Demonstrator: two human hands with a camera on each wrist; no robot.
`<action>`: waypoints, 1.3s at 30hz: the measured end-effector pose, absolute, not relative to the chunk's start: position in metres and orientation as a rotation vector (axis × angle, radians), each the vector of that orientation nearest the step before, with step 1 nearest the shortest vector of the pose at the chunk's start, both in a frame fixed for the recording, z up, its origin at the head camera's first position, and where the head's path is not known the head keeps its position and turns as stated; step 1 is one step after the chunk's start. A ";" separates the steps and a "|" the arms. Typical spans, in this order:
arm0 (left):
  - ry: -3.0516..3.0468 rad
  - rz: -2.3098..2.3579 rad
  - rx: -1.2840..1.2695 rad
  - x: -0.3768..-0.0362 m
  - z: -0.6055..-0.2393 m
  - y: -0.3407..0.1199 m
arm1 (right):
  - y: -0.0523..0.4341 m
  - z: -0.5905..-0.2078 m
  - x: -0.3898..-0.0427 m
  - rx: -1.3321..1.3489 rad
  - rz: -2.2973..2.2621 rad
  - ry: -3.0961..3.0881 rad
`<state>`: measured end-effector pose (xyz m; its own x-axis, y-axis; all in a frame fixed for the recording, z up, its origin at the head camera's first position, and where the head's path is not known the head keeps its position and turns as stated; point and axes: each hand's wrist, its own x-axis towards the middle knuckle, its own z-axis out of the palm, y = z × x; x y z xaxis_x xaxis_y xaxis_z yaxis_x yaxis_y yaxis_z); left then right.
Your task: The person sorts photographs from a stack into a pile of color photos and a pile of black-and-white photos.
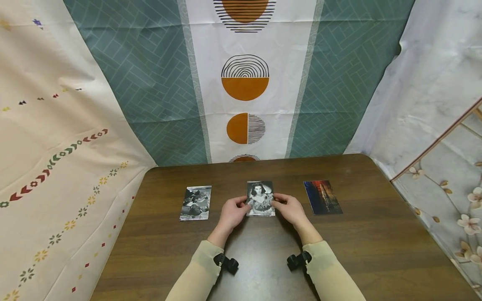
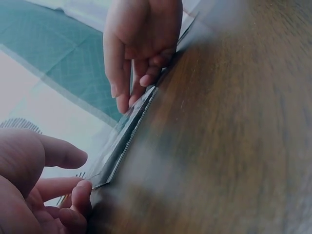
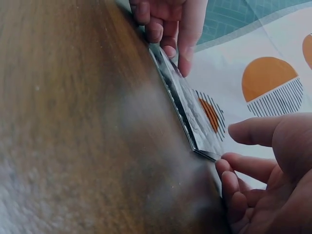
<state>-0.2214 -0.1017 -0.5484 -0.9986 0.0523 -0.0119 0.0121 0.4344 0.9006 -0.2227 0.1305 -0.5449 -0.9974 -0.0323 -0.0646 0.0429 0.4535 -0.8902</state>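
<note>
A black-and-white photo card (image 1: 260,200), showing a person in a light dress, lies on the wooden table between both hands. At its left side is my left hand (image 1: 232,212), fingertips by the edge and thumb over the face. My right hand (image 1: 290,208) mirrors it on the right side. In the left wrist view, a gap shows between the left thumb (image 2: 73,153) and the card. The right wrist view likewise shows the right thumb (image 3: 248,132) apart from it, with the index fingertip near a corner. More than one layer shows along the card's near edge (image 3: 183,114).
Another black-and-white photo card (image 1: 196,203) lies to the left. A dark blue and orange picture card (image 1: 324,197) lies to the right, slightly turned. The brown table (image 1: 260,259) ends at a patterned cloth (image 1: 244,104) behind. Black wrist cameras (image 1: 226,263) sit on both sleeves.
</note>
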 end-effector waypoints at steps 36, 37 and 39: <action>2.543 1.791 0.049 -0.220 -0.544 -0.099 | 0.126 -0.541 -0.219 0.106 -1.664 2.686; 2.531 1.808 0.051 -0.220 -0.544 -0.099 | 0.125 -0.540 -0.219 0.103 -1.665 2.687; 2.505 1.845 0.059 -0.220 -0.541 -0.100 | 0.125 -0.538 -0.219 0.105 -1.680 2.681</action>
<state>-0.2195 -0.1002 -0.5407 -0.9988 0.0480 -0.0015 0.0128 0.2962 0.9550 -0.2186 0.1246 -0.5380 -0.9975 0.0690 -0.0150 0.0436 0.4344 -0.8997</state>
